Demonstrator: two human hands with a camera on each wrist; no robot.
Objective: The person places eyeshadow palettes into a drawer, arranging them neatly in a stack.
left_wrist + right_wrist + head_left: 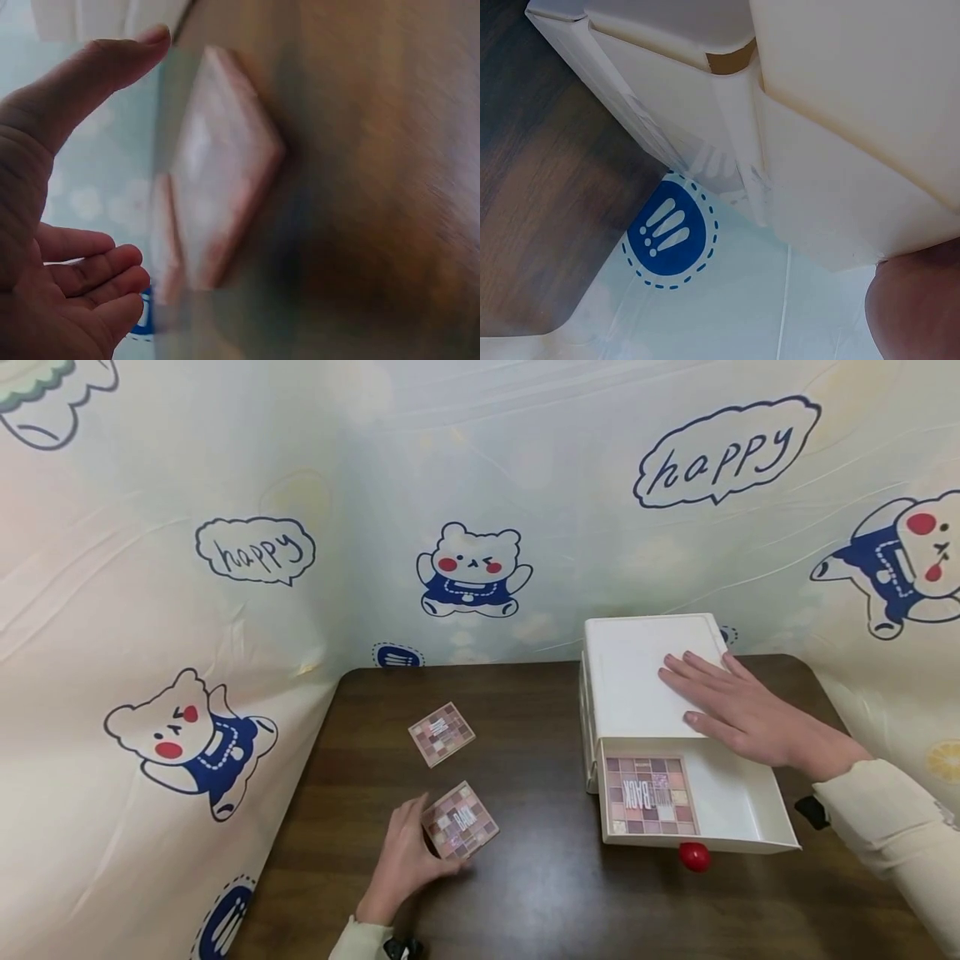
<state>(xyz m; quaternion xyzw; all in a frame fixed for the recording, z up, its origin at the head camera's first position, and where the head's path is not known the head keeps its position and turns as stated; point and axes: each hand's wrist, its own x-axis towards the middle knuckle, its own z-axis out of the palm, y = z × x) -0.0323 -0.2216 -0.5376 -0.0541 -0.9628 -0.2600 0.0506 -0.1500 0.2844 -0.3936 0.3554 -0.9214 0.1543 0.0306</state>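
Fingers of my left hand [405, 860] are spread and released: thumb and fingertips stand at two ends of the near-left edge of the closer makeup palette [461, 821], a spacing that presumably suits its width. Contact cannot be confirmed. That palette lies on the worktop [540, 877], near the farther palette [442, 734]. My right hand [731, 710] rests palm down, fingers straight, on the white cabinet [637, 668], probably steadying it above its open drawer [738, 793].
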